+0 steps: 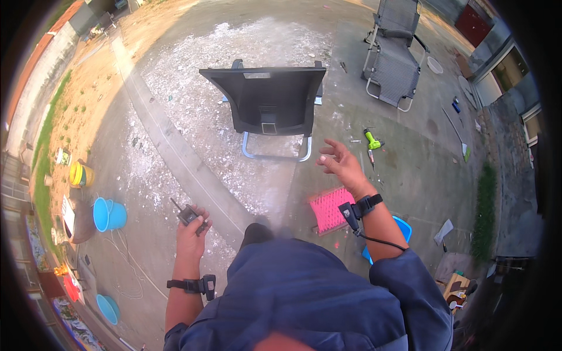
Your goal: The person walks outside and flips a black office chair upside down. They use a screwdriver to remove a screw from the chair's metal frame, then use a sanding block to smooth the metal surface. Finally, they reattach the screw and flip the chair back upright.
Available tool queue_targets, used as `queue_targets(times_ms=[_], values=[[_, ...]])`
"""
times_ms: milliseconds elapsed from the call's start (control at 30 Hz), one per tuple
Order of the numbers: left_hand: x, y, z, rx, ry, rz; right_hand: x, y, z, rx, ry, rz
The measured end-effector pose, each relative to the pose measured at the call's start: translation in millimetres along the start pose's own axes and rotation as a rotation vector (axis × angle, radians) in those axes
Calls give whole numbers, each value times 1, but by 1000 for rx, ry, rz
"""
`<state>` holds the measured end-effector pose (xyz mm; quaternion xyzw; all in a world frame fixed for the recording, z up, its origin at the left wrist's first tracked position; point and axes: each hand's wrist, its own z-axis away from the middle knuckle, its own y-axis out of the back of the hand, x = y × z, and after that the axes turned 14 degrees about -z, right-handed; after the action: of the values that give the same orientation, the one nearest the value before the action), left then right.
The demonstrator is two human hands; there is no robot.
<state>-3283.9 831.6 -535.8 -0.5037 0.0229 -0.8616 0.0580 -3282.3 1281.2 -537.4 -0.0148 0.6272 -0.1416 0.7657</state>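
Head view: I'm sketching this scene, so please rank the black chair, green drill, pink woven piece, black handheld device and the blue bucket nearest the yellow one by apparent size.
1. Black chair
2. Pink woven piece
3. Blue bucket
Smallest, unranked: green drill and black handheld device look alike; the device looks nearer.
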Motion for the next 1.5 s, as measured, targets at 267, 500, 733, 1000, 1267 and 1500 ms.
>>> queue_targets(times_ms=[267, 500, 733, 1000, 1267, 1500], values=[[86, -68, -216, -94, -127, 151, -43, 37, -149, 266, 215, 246], [148, -124, -343, -89, -155, 230, -72, 47, -247, 260, 157, 617], [159, -149, -388, 26, -178, 317, -62, 75, -287, -7, 36, 421], [169, -182, -395, 222, -242, 271, -59, 104, -340, -269, 237, 504], [198, -210, -425, 399, -263, 272, -61, 124, -401, -408, 288, 460], [230, -248, -479, 401, -367, 153, -28, 157, -449, -290, 136, 319]])
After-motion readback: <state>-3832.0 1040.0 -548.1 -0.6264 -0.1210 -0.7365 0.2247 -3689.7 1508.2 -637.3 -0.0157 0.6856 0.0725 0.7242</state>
